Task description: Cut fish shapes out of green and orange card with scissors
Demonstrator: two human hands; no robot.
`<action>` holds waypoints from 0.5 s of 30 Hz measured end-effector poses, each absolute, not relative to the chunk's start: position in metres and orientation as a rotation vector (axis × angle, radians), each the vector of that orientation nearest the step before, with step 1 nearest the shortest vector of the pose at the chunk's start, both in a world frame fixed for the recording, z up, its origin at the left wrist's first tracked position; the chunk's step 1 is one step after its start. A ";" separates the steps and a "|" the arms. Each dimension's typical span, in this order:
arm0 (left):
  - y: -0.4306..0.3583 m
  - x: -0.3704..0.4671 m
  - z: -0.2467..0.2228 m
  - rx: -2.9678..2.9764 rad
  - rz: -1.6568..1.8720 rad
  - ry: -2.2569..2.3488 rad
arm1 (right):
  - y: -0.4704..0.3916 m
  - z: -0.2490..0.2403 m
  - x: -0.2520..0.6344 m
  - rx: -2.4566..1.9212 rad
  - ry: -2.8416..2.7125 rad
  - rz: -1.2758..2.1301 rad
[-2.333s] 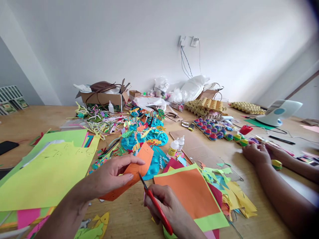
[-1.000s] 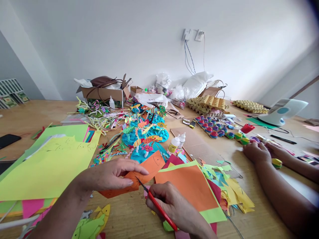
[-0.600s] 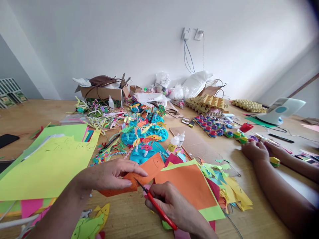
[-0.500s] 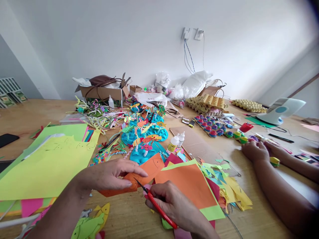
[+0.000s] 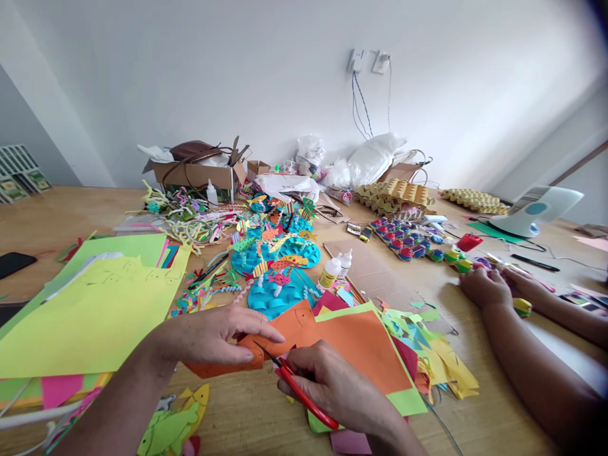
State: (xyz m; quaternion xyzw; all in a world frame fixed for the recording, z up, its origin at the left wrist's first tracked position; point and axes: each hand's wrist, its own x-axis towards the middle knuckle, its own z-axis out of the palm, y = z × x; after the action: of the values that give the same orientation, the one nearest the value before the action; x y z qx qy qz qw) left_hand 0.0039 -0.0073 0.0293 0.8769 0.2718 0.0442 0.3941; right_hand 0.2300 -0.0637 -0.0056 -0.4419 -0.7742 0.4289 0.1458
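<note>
Spanning the lower centre of the frame, orange paper [image 5: 298,322] is pinched by the left hand [image 5: 213,335]; scissors [image 5: 304,397] are clasped in the right hand [image 5: 330,380], their tips [image 5: 259,346] at the paper. Should the paper slip or flex, drawn lines [image 5: 296,314] could be miscut or the left thumb [image 5: 241,356] nicked.

Toward the near edge of the table [image 5: 242,418], the left grip [image 5: 213,334] was seen as a bare hand with slender fingers, joined to a left forearm [image 5: 126,389] left uncovered. On the right grip [image 5: 327,380], also bare, rounded knuckles were shown above an uncovered right wrist [image 5: 380,415].
</note>
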 end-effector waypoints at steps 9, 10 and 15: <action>-0.007 0.007 0.025 2.195 0.106 0.652 | -0.065 -0.008 0.227 -1.286 -2.238 1.217; -0.007 0.007 0.025 2.193 0.106 0.652 | -0.065 -0.009 0.227 -1.290 -2.232 1.216; -0.007 0.008 0.025 2.194 0.078 0.668 | -0.065 -0.010 0.228 -1.289 -2.197 1.246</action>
State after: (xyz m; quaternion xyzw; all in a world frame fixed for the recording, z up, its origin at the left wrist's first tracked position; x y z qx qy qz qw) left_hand 0.0085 -0.0067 0.0247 0.8716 0.2654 0.0311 0.4110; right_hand 0.2276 -0.0650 -0.0098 -0.4494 -0.7657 0.4342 0.1524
